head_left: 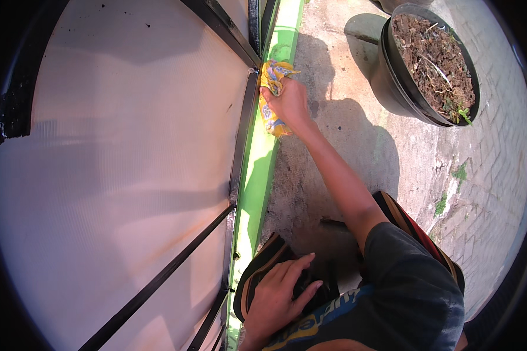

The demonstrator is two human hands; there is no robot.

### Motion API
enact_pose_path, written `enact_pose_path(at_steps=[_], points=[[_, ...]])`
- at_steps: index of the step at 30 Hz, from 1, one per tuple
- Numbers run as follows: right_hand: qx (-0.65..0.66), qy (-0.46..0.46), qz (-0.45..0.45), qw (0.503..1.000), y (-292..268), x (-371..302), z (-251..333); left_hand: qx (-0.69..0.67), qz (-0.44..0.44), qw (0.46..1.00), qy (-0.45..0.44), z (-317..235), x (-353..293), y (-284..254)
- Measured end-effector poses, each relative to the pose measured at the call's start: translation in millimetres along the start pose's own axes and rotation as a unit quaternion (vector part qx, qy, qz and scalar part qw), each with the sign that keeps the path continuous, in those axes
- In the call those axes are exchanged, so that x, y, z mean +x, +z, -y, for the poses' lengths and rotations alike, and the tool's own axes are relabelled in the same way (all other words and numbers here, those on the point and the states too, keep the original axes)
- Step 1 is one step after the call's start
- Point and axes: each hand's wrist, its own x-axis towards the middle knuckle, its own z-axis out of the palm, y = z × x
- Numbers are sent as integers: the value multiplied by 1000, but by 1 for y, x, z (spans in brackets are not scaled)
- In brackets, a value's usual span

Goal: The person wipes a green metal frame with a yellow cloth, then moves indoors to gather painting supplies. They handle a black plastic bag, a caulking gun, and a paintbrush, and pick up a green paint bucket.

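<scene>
My right hand (290, 104) reaches far forward and is closed round a yellow cloth (270, 120) with a blue and purple pattern. The cloth bunches up above the fingers and hangs below them. It lies against a bright green painted ledge (253, 175), close to where black metal bars (240, 128) meet. Near my body, my left hand (281, 291) rests over my knee, which is in dark striped cloth. Its fingers are stretched and apart, with nothing in them.
A pale translucent panel (140, 128) in a black frame fills the left side. At the upper right stands a black plant pot (392, 88) with brown soil (432, 64) and a small green sprout. Concrete ground (357, 146) runs beside the ledge, with grey paving (498, 169) farther right.
</scene>
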Motion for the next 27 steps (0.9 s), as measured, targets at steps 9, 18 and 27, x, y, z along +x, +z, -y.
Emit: enact_pose_path(at_steps=[9, 18, 27], points=[[-42, -81, 2, 996, 18, 2, -2, 10, 10, 1000, 8, -6, 4, -1], [-85, -37, 71, 993, 11, -2, 17, 36, -14, 999, -24, -7, -5, 2], [-141, -85, 58, 985, -18, 19, -9, 33, -2, 998, -46, -15, -4, 1]])
